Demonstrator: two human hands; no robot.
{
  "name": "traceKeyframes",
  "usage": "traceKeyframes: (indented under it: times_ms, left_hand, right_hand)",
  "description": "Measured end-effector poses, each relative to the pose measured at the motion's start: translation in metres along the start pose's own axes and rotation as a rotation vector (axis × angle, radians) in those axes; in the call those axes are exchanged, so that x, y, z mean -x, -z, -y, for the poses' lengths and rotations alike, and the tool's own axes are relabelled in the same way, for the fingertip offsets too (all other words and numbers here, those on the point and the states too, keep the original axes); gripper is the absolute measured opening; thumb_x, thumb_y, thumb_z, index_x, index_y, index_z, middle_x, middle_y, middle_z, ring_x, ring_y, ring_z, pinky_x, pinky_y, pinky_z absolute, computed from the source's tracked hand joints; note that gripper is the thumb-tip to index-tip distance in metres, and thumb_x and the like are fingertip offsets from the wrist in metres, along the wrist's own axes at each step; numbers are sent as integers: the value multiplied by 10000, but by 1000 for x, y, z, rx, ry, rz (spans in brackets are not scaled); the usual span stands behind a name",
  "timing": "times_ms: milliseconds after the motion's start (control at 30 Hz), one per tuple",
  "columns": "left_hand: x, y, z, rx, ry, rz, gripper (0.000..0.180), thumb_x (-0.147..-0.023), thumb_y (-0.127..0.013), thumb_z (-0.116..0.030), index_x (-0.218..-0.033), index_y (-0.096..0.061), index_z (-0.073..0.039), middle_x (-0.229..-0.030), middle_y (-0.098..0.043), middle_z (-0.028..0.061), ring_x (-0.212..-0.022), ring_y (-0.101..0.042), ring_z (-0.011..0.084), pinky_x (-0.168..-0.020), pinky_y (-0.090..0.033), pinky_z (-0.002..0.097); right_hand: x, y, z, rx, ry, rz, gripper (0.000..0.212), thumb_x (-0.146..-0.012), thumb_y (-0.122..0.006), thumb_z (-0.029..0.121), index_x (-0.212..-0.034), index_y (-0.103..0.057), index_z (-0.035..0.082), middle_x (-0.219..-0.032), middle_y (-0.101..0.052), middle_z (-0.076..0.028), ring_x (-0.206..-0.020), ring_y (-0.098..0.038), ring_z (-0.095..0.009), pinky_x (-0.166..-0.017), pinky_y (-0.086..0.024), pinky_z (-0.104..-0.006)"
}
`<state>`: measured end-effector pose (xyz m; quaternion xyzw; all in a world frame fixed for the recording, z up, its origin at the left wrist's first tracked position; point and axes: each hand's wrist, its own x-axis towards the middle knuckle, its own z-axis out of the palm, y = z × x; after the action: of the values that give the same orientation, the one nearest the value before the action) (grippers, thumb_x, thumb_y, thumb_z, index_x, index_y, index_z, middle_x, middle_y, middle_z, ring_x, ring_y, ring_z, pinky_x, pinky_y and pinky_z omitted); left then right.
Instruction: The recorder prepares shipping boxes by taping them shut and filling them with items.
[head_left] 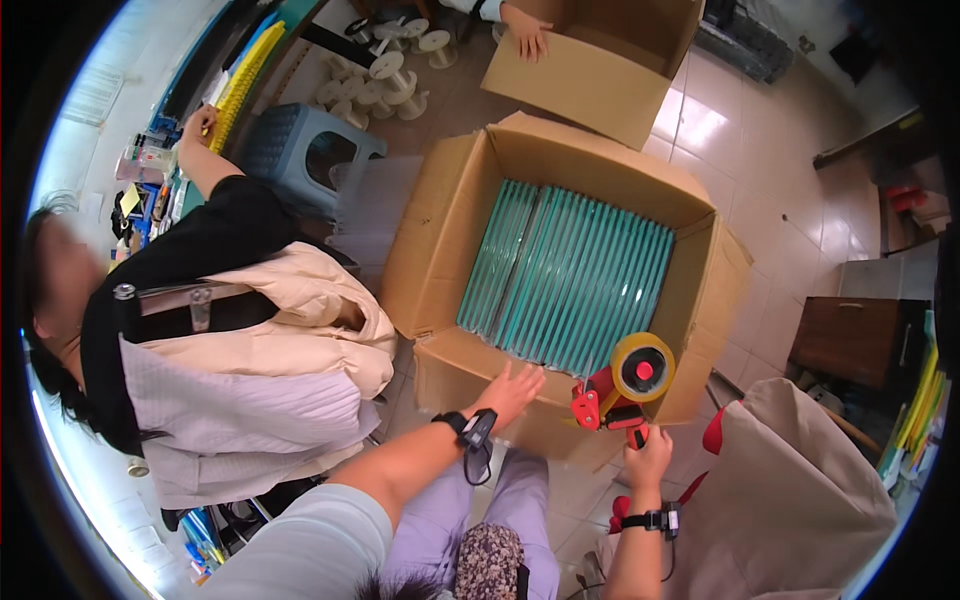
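Observation:
In front of me an open cardboard box (430, 230) holds a tight row of teal-edged, clear flat packs (570, 275) standing on edge. My left hand (510, 393) lies with its fingers outstretched on the box's near flap and grips nothing. In my right hand (648, 455) is the handle of a red tape dispenser (600, 398), closed in my fingers. Its large yellowish tape roll (640, 368) sits over the box's near right corner. Whether the tape touches the cardboard, I cannot tell.
Beyond it, another person's hand (526, 32) rests on a second open box (580, 90). At left a co-worker sits at a bench, a jacket (320, 330) behind them. A blue-grey stool (290, 150) and white spools (392, 75) stand farther back; beige fabric (790, 480) is at right.

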<state>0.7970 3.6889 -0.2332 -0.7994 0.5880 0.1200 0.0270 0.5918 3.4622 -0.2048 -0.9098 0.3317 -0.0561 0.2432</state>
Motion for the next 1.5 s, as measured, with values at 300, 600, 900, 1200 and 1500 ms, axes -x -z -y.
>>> traceKeyframes:
  times_ms: [300, 600, 900, 1200, 1500]
  left_hand:
    - [160, 77, -63, 340, -122, -30, 437, -814, -592, -311, -1177, -514, -81, -1236, -488, 79, -1161, -449, 228, -898, -375, 416]
    - [273, 139, -81, 494, 215, 4, 167, -843, -533, -207, -930, -593, -77, -924, -568, 84, -930, -537, 271, -783, -424, 386]
    - [286, 137, -116, 603, 423, -131, 138, -816, -565, -149, -920, -597, -63, -918, -575, 112, -907, -539, 311, -777, -438, 407]
    - [243, 60, -91, 888, 811, -233, 319, -825, -624, -285, -946, -558, 2, -905, -589, 187, -816, -576, 325, -712, -464, 391]
    - [127, 0, -21, 1542, 1092, 168, 691, -844, -540, -527, -1205, -415, 48, -1086, -552, 190, -833, -618, 249, -693, -514, 387]
  right_hand:
    - [98, 107, 89, -204, -211, -106, 251, -629, -670, 97, -824, -522, 43, -722, -604, -191, -695, -600, -383, -615, -475, -418]
    - [129, 163, 127, -399, -156, -179, 241, -662, -676, 111, -837, -539, 18, -698, -593, -184, -647, -605, -329, -614, -472, -362]
    - [116, 192, 118, -608, -228, -105, 239, -681, -633, 79, -878, -522, 3, -637, -558, -113, -538, -575, -209, -537, -449, -328]
    - [127, 145, 59, -508, -309, -164, 279, -675, -603, 97, -918, -512, -6, -687, -567, -150, -612, -578, -302, -593, -453, -376]
    - [78, 35, 50, -408, -472, -211, 249, -675, -595, 118, -890, -512, 25, -754, -569, -146, -679, -548, -313, -676, -440, -375]
